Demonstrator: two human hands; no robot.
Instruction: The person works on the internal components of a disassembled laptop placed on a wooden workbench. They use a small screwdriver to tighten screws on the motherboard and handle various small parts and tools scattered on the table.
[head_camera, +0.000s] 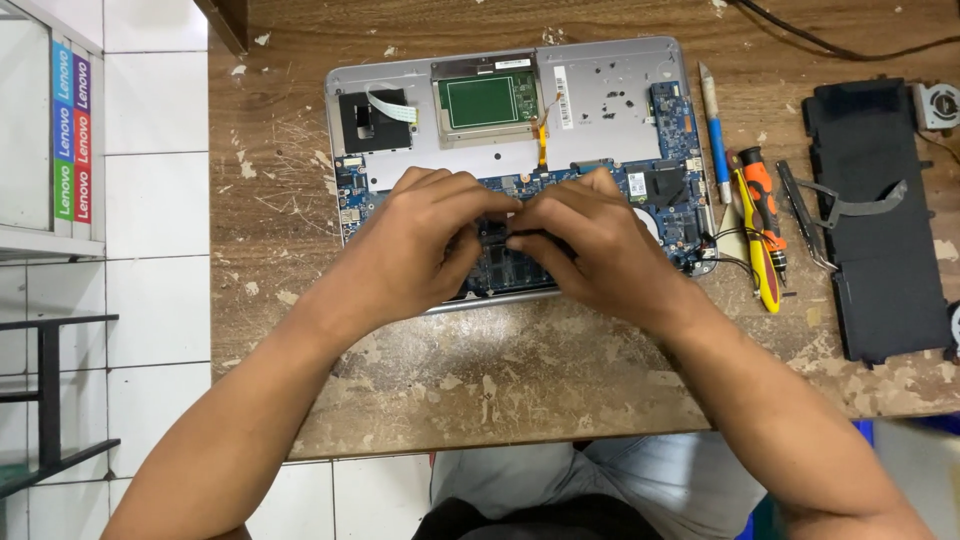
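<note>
Both hands, left (425, 240) and right (580, 245), fingertips pinched on a dark module (505, 240) between them, over the laptop board (660, 195).

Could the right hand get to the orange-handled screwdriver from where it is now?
Probably yes. The right hand rests on the laptop's circuit board, and the orange-handled screwdriver lies uncovered just right of it.

Bright and even throughout, lit softly from above. Only faint, short shadows under the hands (510, 240) and along the forearms on the table (520, 370). Mild sheen on the silver laptop case (610, 100) and on the white wall tiles (155, 200) at left; no harsh glare. Sharp across the centre, fingertips slightly soft. Slight wide-angle bending toward the edges.
</note>
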